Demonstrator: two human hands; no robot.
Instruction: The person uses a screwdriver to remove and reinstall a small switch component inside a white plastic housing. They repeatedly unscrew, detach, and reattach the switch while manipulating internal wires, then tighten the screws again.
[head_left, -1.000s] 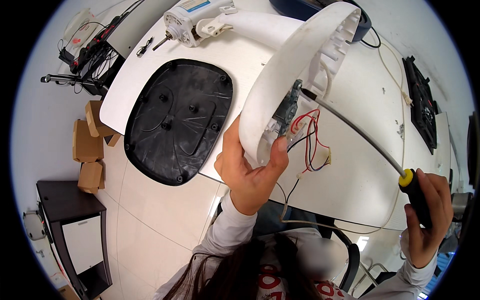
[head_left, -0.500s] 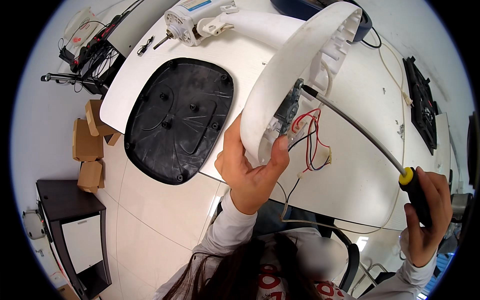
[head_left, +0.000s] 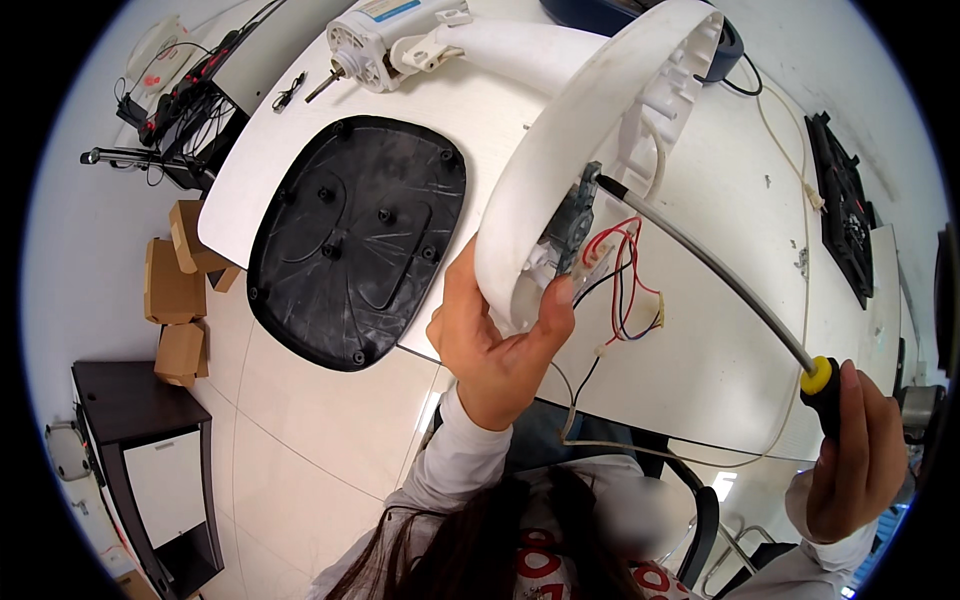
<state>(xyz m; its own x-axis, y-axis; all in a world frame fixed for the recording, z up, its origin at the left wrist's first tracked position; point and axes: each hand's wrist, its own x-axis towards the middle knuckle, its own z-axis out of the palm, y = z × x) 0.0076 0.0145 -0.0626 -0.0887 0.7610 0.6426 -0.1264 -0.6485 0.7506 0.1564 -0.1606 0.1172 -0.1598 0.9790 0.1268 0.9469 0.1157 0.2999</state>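
My left hand grips the lower rim of a white fan base, thumb inside the shell and fingers on its outer wall. The base is tilted up so that its hollow underside faces right. In my right hand is a screwdriver with a black and yellow handle, much of it hidden by my fingers. Its dark tip meets the upper end of a grey bracket inside the base. Red and dark wires hang from the shell. A white neck links the base to a motor.
A black base cover lies left of my left hand. Loose screws and an open black case are at the right. A pale cord runs along the table's near edge. Cardboard boxes and a dark cabinet stand left.
My right hand has shifted its hold on the screwdriver, with the fingers further round and the handle slightly lower. The fan base has moved slightly left with my left hand.
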